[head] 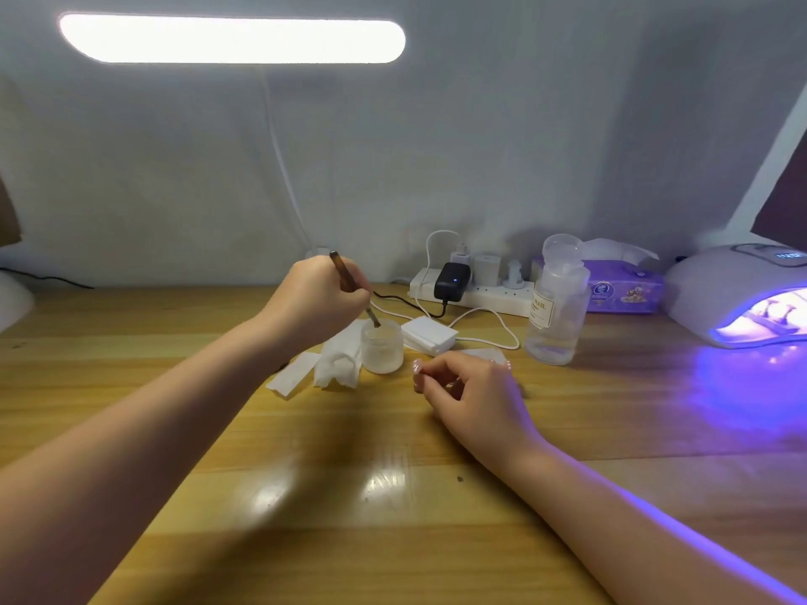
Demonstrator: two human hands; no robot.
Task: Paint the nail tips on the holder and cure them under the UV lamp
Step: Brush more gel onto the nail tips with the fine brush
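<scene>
Brush [351,281] brown, tip in frosted jar [382,346] | left hand [316,299] fingers grip it | right hand [474,393] fingers loosely curled

We see a bright bar lamp [231,39] overhead, violet UV lamp [742,294] spill, table [393,473] glare, soft wide-angle edges.

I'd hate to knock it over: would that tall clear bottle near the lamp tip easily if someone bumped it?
Probably fairly easily. The bottle is tall for its base and carries a wide cap on top, so a push up high could topple it. The liquid seems to fill only the lower part, which should steady it a little. Its smooth clear wall may feel slippery.
</scene>
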